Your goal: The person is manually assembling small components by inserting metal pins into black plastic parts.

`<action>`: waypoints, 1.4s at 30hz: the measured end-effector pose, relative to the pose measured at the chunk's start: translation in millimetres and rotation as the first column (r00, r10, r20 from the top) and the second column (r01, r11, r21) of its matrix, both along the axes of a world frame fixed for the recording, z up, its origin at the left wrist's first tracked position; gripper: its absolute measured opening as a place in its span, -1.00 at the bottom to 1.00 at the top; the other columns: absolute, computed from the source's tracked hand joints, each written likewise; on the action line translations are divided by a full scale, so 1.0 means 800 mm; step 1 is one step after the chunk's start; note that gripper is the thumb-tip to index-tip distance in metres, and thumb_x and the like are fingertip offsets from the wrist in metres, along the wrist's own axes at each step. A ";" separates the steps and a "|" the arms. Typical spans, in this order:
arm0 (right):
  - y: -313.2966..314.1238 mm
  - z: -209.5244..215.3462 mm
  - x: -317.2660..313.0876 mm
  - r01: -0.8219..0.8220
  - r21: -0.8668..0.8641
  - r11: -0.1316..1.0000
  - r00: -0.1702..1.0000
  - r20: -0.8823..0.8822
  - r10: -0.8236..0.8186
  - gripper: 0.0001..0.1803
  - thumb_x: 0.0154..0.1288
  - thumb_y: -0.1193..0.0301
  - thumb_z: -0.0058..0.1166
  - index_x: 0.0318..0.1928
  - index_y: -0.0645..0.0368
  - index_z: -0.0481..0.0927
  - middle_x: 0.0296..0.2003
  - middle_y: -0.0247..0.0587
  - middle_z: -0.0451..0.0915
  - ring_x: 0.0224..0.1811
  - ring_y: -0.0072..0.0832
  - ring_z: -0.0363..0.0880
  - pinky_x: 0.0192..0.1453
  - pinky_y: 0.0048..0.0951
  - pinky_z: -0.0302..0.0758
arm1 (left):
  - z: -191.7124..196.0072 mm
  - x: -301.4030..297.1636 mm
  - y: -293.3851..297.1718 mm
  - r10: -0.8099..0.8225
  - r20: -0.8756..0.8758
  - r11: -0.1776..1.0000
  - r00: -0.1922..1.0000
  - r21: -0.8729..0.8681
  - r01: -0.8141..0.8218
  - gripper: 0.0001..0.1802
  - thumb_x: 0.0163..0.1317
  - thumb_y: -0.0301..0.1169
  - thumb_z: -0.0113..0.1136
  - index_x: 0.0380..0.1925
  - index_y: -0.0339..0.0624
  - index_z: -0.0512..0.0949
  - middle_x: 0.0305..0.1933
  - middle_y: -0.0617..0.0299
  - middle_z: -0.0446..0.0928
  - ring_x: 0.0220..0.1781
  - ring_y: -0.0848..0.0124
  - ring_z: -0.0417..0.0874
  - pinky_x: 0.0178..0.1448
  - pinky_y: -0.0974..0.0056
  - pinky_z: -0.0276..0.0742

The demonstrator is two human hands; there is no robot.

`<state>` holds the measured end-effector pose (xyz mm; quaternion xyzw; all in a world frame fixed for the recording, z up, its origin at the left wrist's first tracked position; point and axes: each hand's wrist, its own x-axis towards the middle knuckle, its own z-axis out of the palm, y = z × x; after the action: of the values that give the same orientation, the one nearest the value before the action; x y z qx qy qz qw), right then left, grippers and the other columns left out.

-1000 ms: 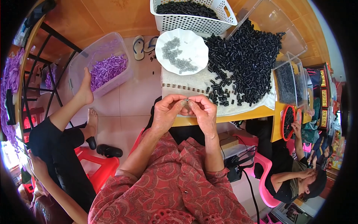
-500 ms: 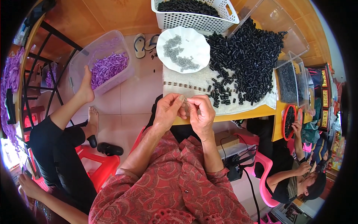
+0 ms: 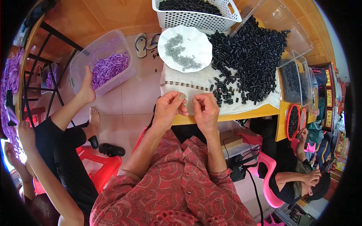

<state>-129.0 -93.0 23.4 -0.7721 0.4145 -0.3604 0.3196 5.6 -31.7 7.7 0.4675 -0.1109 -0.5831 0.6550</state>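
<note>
Fingertips of your left hand (image 3: 170, 109) and right hand (image 3: 204, 109) were pinched shut on one tiny part (image 3: 184, 97) over the worktop (image 3: 226, 113) edge; slipping, it could have dropped floorward.

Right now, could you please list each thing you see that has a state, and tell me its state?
Left hand: pinching a small part at the fingertips.
Right hand: fingertips pinched, close to the left.
White plate: holds small grey parts.
White basket: full of black pieces.
Black pieces: heaped loose on the cloth.
Clear tub: open, holding purple pieces.
</note>
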 end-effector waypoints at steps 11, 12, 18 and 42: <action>0.005 0.016 0.001 -0.114 0.387 0.915 0.967 0.255 0.013 -0.93 0.29 0.54 0.16 -0.26 0.30 0.62 -0.40 -0.33 0.54 -0.51 -0.70 0.46 -0.48 -0.64 0.38 | -0.003 -0.001 0.002 -0.060 0.169 0.996 0.984 -0.051 0.070 -0.85 0.35 -0.47 0.14 -0.21 -0.37 0.56 -0.41 0.23 0.57 -0.50 0.53 0.56 -0.38 0.41 0.60; 0.005 0.016 0.000 -0.115 0.387 0.915 0.967 0.256 0.013 -0.93 0.29 0.54 0.16 -0.26 0.30 0.62 -0.40 -0.33 0.54 -0.51 -0.70 0.46 -0.48 -0.64 0.38 | -0.002 -0.002 0.002 -0.056 0.212 0.996 0.976 -0.059 0.070 -0.85 0.34 -0.47 0.15 -0.22 -0.37 0.56 -0.44 0.23 0.57 -0.51 0.53 0.56 -0.38 0.43 0.58; 0.014 0.009 -0.003 -0.148 0.568 0.810 0.958 0.287 -0.026 -0.92 0.31 0.52 0.15 -0.25 0.29 0.56 -0.43 -0.33 0.54 -0.52 -0.70 0.45 -0.48 -0.63 0.39 | -0.001 -0.007 0.002 -0.027 0.315 0.996 0.949 -0.071 0.051 -0.86 0.33 -0.47 0.17 -0.23 -0.36 0.56 -0.48 0.26 0.56 -0.53 0.55 0.55 -0.40 0.46 0.52; 0.018 0.008 -0.006 -0.140 0.779 0.611 0.901 0.356 -0.248 -0.75 0.43 0.26 0.04 -0.32 0.18 0.50 -0.63 -0.46 0.42 -0.64 -0.75 0.28 -0.56 -0.69 0.20 | 0.008 -0.012 0.003 -0.118 0.036 0.993 0.992 -0.005 0.118 -0.83 0.40 -0.42 0.06 -0.24 -0.32 0.54 -0.42 0.25 0.56 -0.51 0.55 0.54 -0.40 0.43 0.55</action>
<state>-133.6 -78.9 29.8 -0.4390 0.4728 -0.3113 0.6977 -3.9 -29.1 14.2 0.4680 -0.1520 -0.6122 0.6190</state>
